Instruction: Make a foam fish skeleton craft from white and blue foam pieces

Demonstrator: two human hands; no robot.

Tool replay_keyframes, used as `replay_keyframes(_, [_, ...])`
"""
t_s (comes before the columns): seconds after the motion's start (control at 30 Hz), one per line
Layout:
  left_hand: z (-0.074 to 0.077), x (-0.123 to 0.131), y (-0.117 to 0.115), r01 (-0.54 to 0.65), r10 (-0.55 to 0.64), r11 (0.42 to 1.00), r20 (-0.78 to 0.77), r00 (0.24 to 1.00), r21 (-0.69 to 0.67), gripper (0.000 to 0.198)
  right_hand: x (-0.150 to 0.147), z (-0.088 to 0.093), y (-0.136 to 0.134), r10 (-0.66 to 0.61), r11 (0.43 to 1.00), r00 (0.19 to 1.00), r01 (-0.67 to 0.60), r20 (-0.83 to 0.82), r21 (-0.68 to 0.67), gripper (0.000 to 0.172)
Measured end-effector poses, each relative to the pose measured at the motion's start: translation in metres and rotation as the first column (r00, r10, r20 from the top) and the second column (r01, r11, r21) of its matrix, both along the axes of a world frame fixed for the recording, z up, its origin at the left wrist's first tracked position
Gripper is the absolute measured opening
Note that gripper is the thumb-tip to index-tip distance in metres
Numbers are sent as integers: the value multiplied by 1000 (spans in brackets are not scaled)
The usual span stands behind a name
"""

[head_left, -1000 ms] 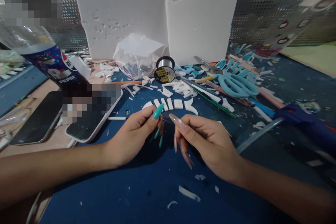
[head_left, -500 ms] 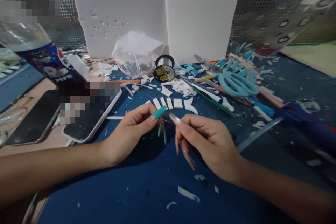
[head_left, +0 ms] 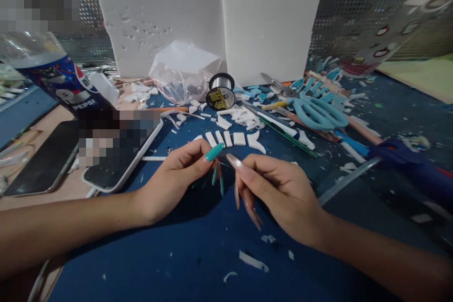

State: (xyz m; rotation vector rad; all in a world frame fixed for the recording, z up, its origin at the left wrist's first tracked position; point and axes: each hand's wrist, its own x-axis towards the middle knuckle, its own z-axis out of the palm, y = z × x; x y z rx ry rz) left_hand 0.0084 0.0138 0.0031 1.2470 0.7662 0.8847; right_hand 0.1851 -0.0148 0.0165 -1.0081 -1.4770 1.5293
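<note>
Left hand (head_left: 175, 177) and right hand (head_left: 279, 188) are near, cut pieces (head_left: 239, 138) and spool (head_left: 221, 96) farther, phones (head_left: 123, 160) left, scissors (head_left: 300, 104) far right.

At left, a Pepsi bottle (head_left: 65, 80) stands just beyond two phones, one dark (head_left: 44, 155) and one white-edged (head_left: 123, 155), lying side by side. A clear bag (head_left: 184, 73) sits before upright white boards (head_left: 272, 33) at the back. Rightward on the surface (head_left: 155, 269) lie blue-handled scissors (head_left: 320, 112) and a blue glue gun (head_left: 410, 165), with a yellowish sheet (head_left: 421, 78) farther back.

Strand (head_left: 226, 163) too fine to identify, Pepsi bottle (head_left: 60, 82) pixelated on top
</note>
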Motion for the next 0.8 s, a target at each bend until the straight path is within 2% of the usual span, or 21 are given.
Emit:
replay_keyframes(0.6, [1,-1,-1,60,-59,998,-49,997,21,18,-1,0,2,-20,1000,998,19,55,22,28])
replay_keyframes(0.8, [1,-1,-1,27,-26,999,-15,1000,18,20,1,0,1,-36,999,999,35,35,37,29])
